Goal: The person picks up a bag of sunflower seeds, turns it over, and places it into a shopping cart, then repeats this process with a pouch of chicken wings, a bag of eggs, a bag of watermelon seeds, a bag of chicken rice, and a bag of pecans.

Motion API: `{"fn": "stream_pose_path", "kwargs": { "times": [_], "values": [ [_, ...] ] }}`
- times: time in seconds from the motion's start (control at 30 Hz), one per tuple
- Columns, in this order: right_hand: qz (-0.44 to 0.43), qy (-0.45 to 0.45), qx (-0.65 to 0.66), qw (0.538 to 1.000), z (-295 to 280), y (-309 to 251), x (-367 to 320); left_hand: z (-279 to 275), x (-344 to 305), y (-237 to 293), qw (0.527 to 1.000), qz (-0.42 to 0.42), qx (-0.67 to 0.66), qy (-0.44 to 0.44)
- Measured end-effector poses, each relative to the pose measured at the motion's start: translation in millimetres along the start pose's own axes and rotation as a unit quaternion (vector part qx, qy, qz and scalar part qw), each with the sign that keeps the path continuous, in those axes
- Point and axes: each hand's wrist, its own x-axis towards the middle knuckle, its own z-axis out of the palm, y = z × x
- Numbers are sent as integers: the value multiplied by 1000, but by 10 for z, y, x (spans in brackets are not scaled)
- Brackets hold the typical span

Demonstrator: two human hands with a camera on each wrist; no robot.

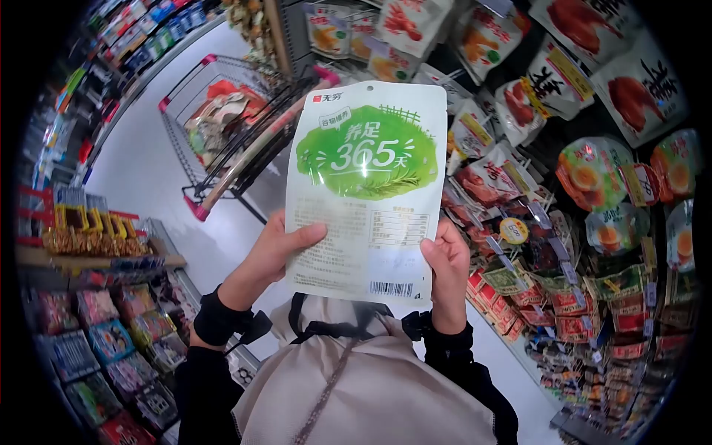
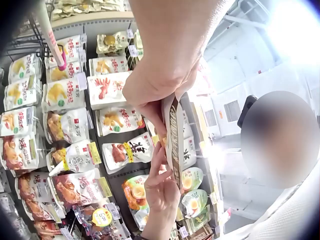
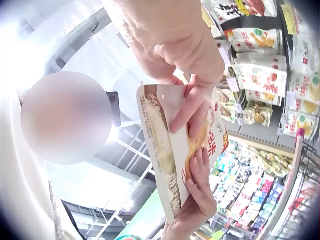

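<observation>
A white pouch with a green patch (image 1: 367, 152) and a barcode at its foot is held upright before the chest in the head view. My left hand (image 1: 271, 252) grips its left edge, thumb on the near face; my right hand (image 1: 449, 259) pinches the right edge the same way. From the left wrist view the pouch (image 2: 172, 135) shows edge-on, the left hand (image 2: 162, 75) at one side and the right hand (image 2: 162, 192) at the other. In the right wrist view, fingers of both hands spread over the printed far face of the pouch (image 3: 167, 150).
A shopping cart (image 1: 222, 137) with packages in it stands ahead on the left. Hanging snack pouches (image 1: 493, 174) fill the rack on the right. Low shelves with packets (image 1: 111, 326) line the left side. A light-coloured bag or garment (image 1: 356, 378) lies against the body.
</observation>
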Motion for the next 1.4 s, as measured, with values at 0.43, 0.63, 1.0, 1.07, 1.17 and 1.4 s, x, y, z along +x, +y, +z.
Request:
{"fn": "stream_pose_path", "kwargs": {
  "times": [0.43, 0.63, 1.0, 1.07, 1.17, 1.4],
  "values": [
    [116, -199, 8, 973, 1249, 698, 32, -802, -1481, 18, 974, 107, -39, 196],
    [158, -266, 18, 951, 2307, 1248, -250, -1527, -2510, 85, 955, 149, -56, 249],
    [217, -356, 7, 909, 3921, 2112, -641, -2629, -3964, 147, 914, 219, -120, 321],
    [232, -364, 8, 902, 4189, 2117, -674, -2733, -4075, 204, 906, 235, -118, 332],
    [227, -383, -36, 895, 4466, 2195, -640, -2900, -4152, 315, 893, 260, -112, 351],
    [234, -370, -163, 884, 4826, 2525, -213, -3433, -4017, 616, 887, 256, -36, 382]
  ]
}}
